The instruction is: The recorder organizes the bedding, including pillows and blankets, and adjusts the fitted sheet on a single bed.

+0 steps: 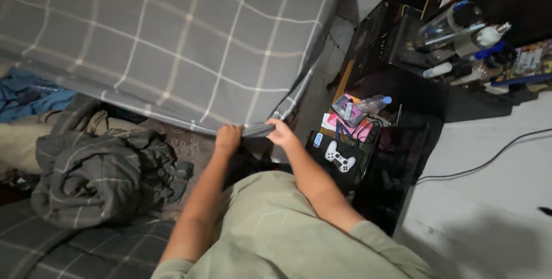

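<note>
Gripping the lower edge of a grey checked bed sheet (172,31), both hands sit close together near the middle of the view. The left hand (228,138) has its fingers curled shut on the bunched hem; the right hand (282,133) pinches the same hem just beside it, fingers closed on the cloth. The sheet is stretched up and away from the hands, filling the upper left of the view, with its corner drawn down to the grip. Below the raised sheet, a patterned brown mattress surface (184,144) shows. A crumpled grey checked blanket (98,181) lies heaped at the left, apart from the hands, and a blue cloth (31,95) lies farther left at the edge. The person wears an olive green shirt (282,233). To the right of the right forearm stands a dark basket (397,152), and beside it a black pouch bearing a white game controller picture (339,158). A clear plastic bottle with a blue cap (375,104) lies just above that, near pink paper items (362,129). A dark shelf unit (460,43) at upper right carries bottles and small containers. A black cable (489,161) runs across the pale floor (494,198) at right.
</note>
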